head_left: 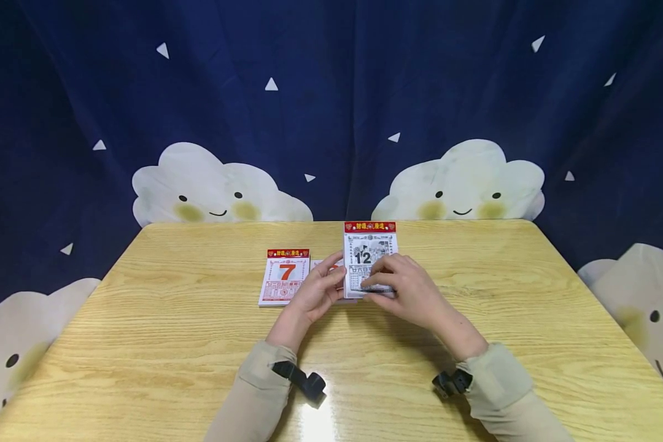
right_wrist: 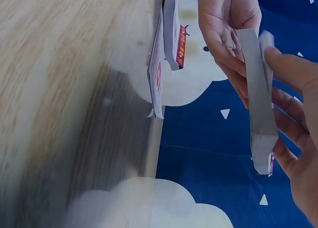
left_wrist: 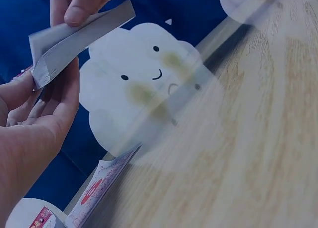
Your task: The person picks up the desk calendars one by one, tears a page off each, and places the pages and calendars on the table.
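Observation:
My left hand (head_left: 316,290) grips a thick tear-off calendar (head_left: 363,256) by its left side, holding it up above the table. The calendar has a red header, and its top page shows a black 12. At its lower right, my right hand (head_left: 411,288) has bent fingers over the page and pinches lifted sheets (right_wrist: 267,39) near the bottom edge. In the left wrist view, the block of pages (left_wrist: 74,49) bows between the two hands. Red-numbered sheets (left_wrist: 97,193) lie on the table below, partly hidden by my left hand in the head view.
A second calendar (head_left: 283,288) with a red 7 lies left of my left hand, beside the red-numbered sheets. Everything is on a light wooden table (head_left: 143,344). A dark blue curtain (head_left: 331,92) with cloud prints hangs behind it.

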### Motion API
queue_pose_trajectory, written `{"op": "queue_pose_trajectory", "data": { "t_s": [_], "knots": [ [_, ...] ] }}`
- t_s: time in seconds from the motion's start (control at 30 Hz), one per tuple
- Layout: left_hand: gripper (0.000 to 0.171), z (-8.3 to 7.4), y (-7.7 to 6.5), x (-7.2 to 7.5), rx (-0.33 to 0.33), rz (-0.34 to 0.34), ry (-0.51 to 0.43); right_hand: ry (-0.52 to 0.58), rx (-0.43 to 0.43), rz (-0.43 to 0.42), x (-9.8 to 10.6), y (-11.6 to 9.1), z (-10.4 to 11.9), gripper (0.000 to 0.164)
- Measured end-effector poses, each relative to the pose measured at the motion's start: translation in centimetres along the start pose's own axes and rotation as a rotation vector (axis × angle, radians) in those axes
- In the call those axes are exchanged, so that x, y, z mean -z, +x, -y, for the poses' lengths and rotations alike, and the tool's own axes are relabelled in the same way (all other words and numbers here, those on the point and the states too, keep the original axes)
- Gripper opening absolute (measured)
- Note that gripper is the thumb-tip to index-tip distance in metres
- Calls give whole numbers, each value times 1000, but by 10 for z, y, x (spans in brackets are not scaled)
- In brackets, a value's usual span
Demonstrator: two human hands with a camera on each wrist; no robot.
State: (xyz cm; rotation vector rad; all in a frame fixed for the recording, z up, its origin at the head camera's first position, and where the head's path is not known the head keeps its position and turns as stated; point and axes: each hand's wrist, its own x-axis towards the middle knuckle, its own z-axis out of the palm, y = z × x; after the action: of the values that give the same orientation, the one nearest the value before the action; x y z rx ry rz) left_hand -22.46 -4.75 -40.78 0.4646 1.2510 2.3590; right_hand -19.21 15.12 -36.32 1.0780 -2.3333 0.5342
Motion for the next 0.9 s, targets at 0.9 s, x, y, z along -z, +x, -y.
{"op": "queue_pose_trajectory", "data": {
  "t_s": [0.9],
  "knots": [
    [45,0,1,1,-1,-61,22,215,-275,-43,6,2,8,10]
  ]
}}
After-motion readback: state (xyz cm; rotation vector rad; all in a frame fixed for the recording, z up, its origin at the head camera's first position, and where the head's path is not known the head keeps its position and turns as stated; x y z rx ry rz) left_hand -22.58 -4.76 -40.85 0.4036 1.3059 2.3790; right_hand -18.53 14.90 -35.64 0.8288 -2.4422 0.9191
